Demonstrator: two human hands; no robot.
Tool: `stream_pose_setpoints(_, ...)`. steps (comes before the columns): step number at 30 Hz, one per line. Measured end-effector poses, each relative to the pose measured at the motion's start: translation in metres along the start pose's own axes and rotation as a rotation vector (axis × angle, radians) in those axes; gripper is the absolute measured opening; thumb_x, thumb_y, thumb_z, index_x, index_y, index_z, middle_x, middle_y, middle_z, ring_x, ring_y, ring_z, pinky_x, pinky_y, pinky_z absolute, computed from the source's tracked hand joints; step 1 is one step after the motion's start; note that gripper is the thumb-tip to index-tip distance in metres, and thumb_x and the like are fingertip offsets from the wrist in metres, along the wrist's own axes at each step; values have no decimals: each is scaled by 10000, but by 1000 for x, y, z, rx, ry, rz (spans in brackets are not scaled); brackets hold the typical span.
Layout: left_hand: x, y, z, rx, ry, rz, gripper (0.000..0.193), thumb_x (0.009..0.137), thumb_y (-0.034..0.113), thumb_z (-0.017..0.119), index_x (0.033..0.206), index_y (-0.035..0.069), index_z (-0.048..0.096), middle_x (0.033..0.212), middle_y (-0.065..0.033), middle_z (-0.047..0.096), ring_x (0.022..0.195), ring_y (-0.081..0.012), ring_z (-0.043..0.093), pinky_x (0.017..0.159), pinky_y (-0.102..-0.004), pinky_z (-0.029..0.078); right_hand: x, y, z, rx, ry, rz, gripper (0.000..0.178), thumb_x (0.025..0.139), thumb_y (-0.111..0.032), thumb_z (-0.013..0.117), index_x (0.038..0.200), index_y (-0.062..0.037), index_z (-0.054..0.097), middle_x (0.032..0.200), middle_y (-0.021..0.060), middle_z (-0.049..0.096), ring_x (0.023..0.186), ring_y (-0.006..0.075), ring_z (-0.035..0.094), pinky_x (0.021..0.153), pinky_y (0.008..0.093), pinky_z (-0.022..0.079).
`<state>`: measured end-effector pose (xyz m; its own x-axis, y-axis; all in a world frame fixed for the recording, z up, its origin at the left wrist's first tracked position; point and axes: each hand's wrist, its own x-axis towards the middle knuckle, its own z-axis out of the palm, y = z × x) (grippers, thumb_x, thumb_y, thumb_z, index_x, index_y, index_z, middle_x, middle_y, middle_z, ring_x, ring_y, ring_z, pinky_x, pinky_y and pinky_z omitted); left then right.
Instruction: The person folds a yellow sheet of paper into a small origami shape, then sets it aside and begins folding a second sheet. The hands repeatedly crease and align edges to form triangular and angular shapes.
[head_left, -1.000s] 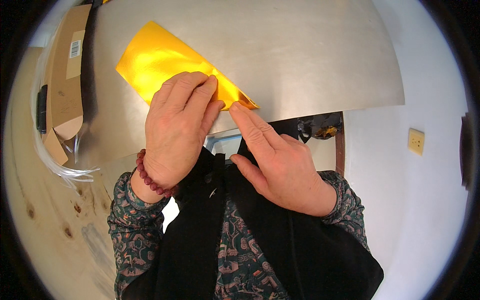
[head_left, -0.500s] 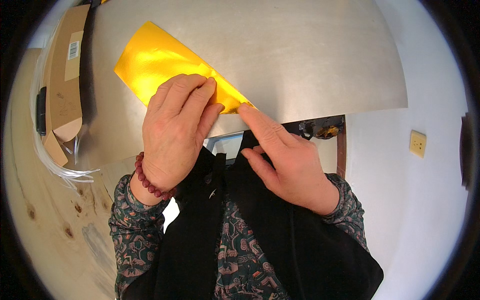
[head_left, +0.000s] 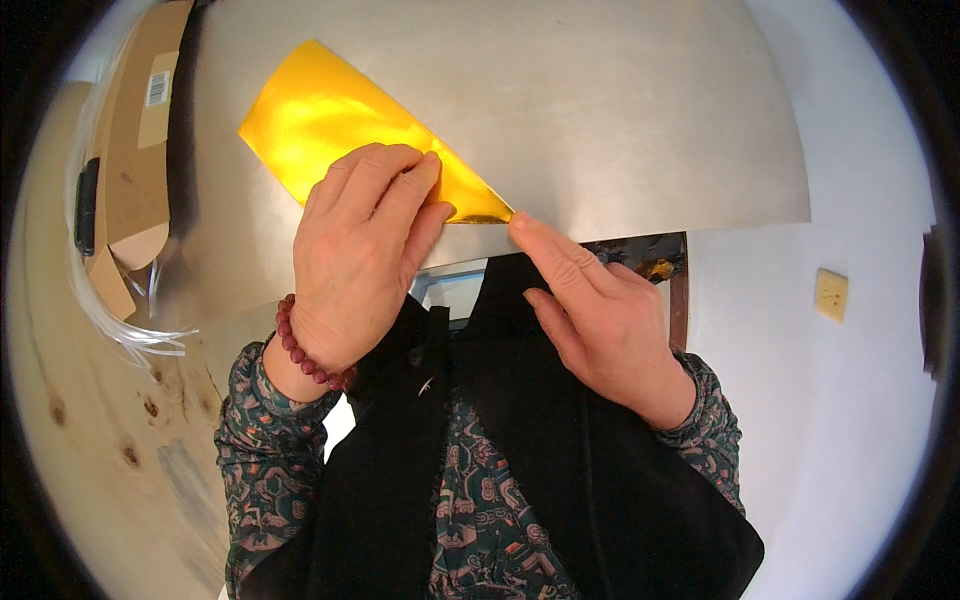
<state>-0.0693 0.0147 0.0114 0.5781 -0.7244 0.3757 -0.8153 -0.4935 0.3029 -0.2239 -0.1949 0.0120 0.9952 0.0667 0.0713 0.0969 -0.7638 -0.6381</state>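
Note:
A shiny gold foil sheet, folded so that it tapers to a narrow point at its near right end, lies on a grey metal-topped table. Across its near part rests my left hand, fingers bent and close together, thumb along the near edge, holding the sheet down. Part of the foil is hidden under that hand. The index finger of my right hand stretches out to the foil's pointed tip and touches it. My right thumb stands apart, and nothing is held in that hand.
At the left stands an open brown cardboard box with clear plastic strips and a black object beside it. Below the table's front edge at right is a dark bundle. A wall socket sits at the right.
My right index finger has slid right along the foil's near edge to its tip, which now looks flatter and sharper. My left hand stays on the sheet.

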Motion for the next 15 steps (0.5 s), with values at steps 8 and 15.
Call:
stream_pose_setpoints(8, -1, 0, 3, 11, 27, 13, 329, 877, 125, 828, 1180, 32, 741, 1197, -86, 699, 1126, -311, 669, 940, -409, 550, 0, 4, -27, 192, 212, -79, 575, 908, 123, 635, 1473, 17, 629, 1436, 202, 696, 1129, 337, 752, 957, 400, 611)
stream_pose_setpoints(15, -2, -1, 6, 12, 42, 6, 313, 870, 135, 824, 1157, 54, 728, 1179, -70, 690, 1137, -292, 667, 934, -410, 545, 57, 14, -20, -172, 95, -376, 464, 982, -83, 693, 1442, -37, 665, 1528, 110, 642, 1478, 344, 532, 1257, 518, 376)
